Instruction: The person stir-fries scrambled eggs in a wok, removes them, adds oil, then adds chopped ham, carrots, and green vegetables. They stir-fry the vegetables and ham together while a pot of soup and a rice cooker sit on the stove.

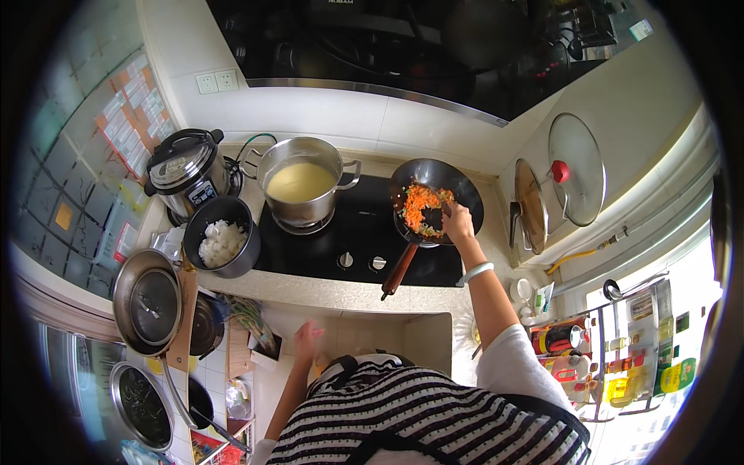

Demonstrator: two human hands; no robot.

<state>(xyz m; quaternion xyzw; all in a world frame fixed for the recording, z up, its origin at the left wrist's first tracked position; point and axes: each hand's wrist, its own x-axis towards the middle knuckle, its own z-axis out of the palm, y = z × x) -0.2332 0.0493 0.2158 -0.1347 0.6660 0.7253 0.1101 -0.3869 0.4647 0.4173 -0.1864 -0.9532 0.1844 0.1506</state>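
My right hand (pixel 459 222) reaches over the dark wok (pixel 469 197), gripping the dark handle of a cooking utensil. The utensil's lower end is lost among the food. Diced orange and green vegetables (pixel 414 210), carrot by their look, lie spread in the wok. Its wooden handle (pixel 400 270) points towards me, untouched by either hand. My left hand (pixel 308 339) hangs in the air before the counter edge, near my apron; it is blurred, and I see nothing held. A steel pot (pixel 301 207) of pale yellow liquid (pixel 303 181) stands on the left burner.
Left of the hob (pixel 360 232), a dark inner pot (pixel 251 244) holds white rice (pixel 221 244), beside an electric pressure cooker (pixel 189 168). A steel frying pan (pixel 125 308) lies further left. Lids (pixel 575 133) hang on the right wall; a bottle rack (pixel 601 349) stands below. The range hood (pixel 372 52) overhangs.
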